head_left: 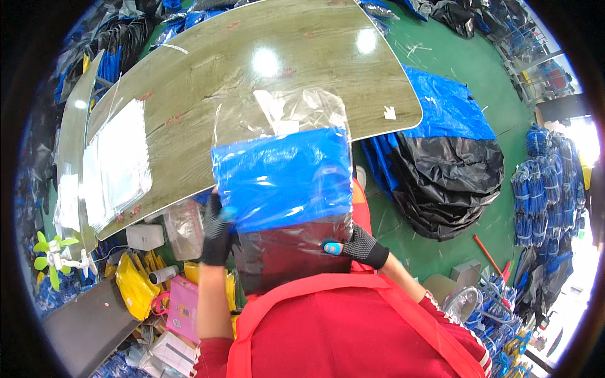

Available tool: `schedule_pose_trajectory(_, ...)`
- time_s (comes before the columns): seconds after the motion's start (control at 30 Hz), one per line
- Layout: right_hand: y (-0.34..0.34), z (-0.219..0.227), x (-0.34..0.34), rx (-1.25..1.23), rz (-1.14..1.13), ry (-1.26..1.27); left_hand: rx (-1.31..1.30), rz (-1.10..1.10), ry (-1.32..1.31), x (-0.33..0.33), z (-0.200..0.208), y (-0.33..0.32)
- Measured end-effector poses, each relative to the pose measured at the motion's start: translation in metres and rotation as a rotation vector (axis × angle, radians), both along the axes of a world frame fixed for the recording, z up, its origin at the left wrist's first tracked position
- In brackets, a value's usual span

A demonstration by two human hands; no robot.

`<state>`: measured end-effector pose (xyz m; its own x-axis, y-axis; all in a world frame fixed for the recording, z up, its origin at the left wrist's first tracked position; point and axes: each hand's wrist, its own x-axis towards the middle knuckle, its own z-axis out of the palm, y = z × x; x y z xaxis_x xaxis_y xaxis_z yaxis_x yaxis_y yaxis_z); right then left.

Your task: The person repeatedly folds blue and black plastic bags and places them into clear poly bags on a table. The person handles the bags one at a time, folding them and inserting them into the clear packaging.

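Observation:
A clear plastic bag (282, 183) with a folded blue and black sheet inside is held up in front of me, its loose upper end over the table edge. My left hand (217, 232), in a black dotted glove, grips the bag's left edge, with some fingers hidden behind it. On the lower right edge, my right hand (362, 246) pinches the bag, its blue-tipped thumb lying on the front. Behind the bag stands the wood-patterned table (208, 69), with a small white paper scrap (390, 113) on it.
A stack of clear plastic sleeves (118, 164) lies at the table's left. Blue and black sheeting (444, 164) is heaped on the green floor to the right. Tied blue bundles (547, 189) stand farther right. Yellow bags (135, 286) and a pink bag (183, 309) sit at lower left.

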<state>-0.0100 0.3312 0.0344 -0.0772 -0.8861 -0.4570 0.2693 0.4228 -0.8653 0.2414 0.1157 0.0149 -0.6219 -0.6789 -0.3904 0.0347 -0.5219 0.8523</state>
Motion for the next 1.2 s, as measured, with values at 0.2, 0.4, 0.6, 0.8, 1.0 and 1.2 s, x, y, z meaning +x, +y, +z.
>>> schedule_pose_trajectory(0.2, -0.007, -0.022, -0.023, -0.025, -0.184, -0.073, -0.033, -0.218, -0.328, 0.016, -0.032, 0.05)
schedule_pose_trajectory(0.4, 0.026, 0.0, 0.008, 0.059, -0.105, -0.153, 0.022, -0.268, -0.365, 0.071, -0.046, 0.089)
schedule_pose_trajectory(0.6, -0.035, 0.005, -0.024, -0.467, -0.177, -0.058, 0.343, -0.065, 0.12, 0.03, -0.072, 0.046)
schedule_pose_trajectory(0.8, -0.119, 0.081, -0.015, -0.518, -0.36, 0.062, 0.347, 0.122, 0.384, -0.086, -0.022, 0.028)
schedule_pose_trajectory(1.0, -0.124, 0.155, -0.079, -0.867, 0.031, 1.123, -1.691, 0.116, -0.382, -0.063, 0.144, -0.034)
schedule_pose_trajectory(1.2, -0.125, 0.154, -0.09, -0.996, -0.219, 1.285, -1.638, -0.081, -0.232, -0.081, 0.155, -0.107)
